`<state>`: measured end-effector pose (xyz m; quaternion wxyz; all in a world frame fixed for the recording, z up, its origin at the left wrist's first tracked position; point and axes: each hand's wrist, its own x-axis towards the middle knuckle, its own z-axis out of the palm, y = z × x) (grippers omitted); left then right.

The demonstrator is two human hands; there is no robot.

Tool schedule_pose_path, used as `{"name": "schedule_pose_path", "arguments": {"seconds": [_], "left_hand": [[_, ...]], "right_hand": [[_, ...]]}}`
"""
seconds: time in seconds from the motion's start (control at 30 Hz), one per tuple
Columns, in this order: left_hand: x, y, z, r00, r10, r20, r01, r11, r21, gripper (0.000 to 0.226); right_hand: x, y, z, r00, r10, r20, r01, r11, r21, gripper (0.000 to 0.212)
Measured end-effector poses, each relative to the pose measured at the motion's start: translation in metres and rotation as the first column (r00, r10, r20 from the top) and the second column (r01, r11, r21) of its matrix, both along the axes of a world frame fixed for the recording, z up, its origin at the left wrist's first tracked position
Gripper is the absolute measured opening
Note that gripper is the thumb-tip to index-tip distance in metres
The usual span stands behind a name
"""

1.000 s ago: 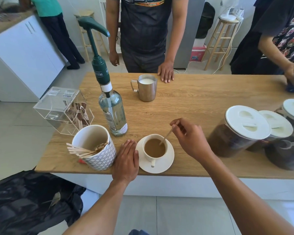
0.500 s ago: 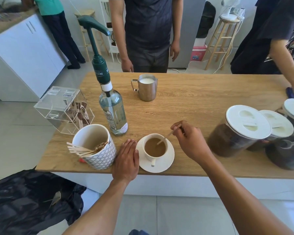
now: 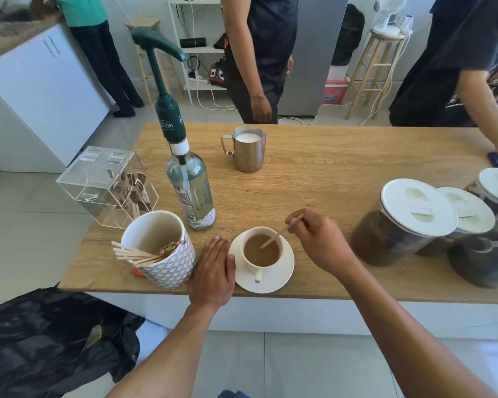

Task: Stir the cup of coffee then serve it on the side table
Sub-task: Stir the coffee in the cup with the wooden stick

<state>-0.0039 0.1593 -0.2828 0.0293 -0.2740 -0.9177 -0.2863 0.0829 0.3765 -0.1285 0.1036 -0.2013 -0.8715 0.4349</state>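
Note:
A white cup of milky coffee [image 3: 261, 250] stands on a white saucer [image 3: 282, 275] near the front edge of the wooden table [image 3: 328, 179]. My right hand [image 3: 318, 239] pinches a thin wooden stirrer [image 3: 276, 235], whose lower end dips into the coffee. My left hand [image 3: 213, 271] lies flat on the table with its fingers together, its thumb against the saucer's left rim.
A patterned mug of wooden stirrers [image 3: 163, 251], a pump bottle [image 3: 189, 179] and a clear acrylic box [image 3: 110, 185] stand to the left. A steel milk jug [image 3: 247, 147] sits behind. Lidded jars [image 3: 406, 222] crowd the right. People stand beyond the table; a black bag [image 3: 49, 337] lies lower left.
The stirrer's tip has moved within the coffee, from the right side toward the middle. The person across the table lifted a hand off it and stepped back.

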Motion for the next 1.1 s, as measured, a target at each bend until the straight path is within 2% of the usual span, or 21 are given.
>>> {"name": "schedule_pose_path", "arguments": {"seconds": [0.13,0.27,0.37,0.5,0.63,0.77,0.87,1.0,1.1], "left_hand": [[-0.0002,0.0007,0.001,1.0,-0.002,-0.003,0.002,1.0,-0.001,0.056],[-0.0007,-0.0002,0.0006,1.0,0.001,0.0,-0.001,1.0,-0.012,0.056],[-0.0003,0.0006,0.0005,1.0,-0.001,0.001,0.001,1.0,-0.017,0.056],[-0.0004,-0.0008,0.0006,1.0,0.004,-0.003,-0.004,1.0,-0.018,0.056],[0.0004,0.0008,0.0019,1.0,0.0,-0.006,0.0,1.0,-0.017,0.055],[0.0001,-0.0002,0.0014,1.0,0.002,0.002,-0.002,1.0,-0.021,0.056],[0.0001,0.0001,0.0014,1.0,-0.005,-0.006,0.005,1.0,-0.016,0.054],[0.0004,-0.0003,0.0018,1.0,-0.01,-0.012,0.01,1.0,-0.009,0.052],[0.0005,0.0002,0.0022,1.0,-0.009,-0.013,0.009,1.0,-0.003,0.051]], "right_hand": [[0.0002,0.0035,0.0033,1.0,-0.027,0.011,0.027,0.999,0.02,0.021],[-0.0007,0.0021,0.0025,0.999,0.031,0.042,-0.031,1.0,0.004,0.022],[-0.0007,0.0033,0.0027,0.999,-0.03,0.014,0.029,0.999,0.014,0.021],[-0.001,-0.0005,0.0036,0.999,0.026,0.042,-0.025,1.0,-0.015,0.022],[0.0003,0.0033,0.0027,0.999,-0.047,0.007,0.047,0.999,-0.004,0.021],[0.0019,0.0006,0.0018,0.999,0.017,0.04,-0.016,1.0,-0.019,0.02],[0.0018,0.0008,0.0011,0.999,-0.055,0.001,0.055,0.999,-0.001,0.021],[0.0028,-0.0038,-0.0002,0.999,-0.019,0.033,0.02,1.0,-0.017,0.021],[0.0032,-0.0022,0.0009,0.997,-0.076,0.021,0.076,0.997,-0.006,0.022]]}}
